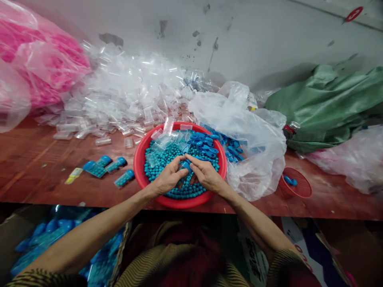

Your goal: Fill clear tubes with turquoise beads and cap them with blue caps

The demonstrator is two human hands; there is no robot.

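Over a red basin (139, 159) filled with small teal beads (182, 193), my two hands meet at the fingertips. Between them shows a small rounded blue cap (186, 166); whatever is below it is hidden by the fingers. My left hand (171, 175) pinches the cap from the left with thumb and fingers. My right hand (207, 174) closes on it from the other side, forefinger stretched across the top. Clear plastic tubes (163, 141) lie on the beads at the basin's back left. Blue plastic parts (206, 145) are heaped at its back right.
Several bead-filled tubes with blue caps (124, 178) lie left of the basin on the red table (36, 167). Behind spreads a pile of clear tubes (125, 87). Rightward are a clear bag (254, 139), a small red basket (302, 187) and green cloth (326, 107).
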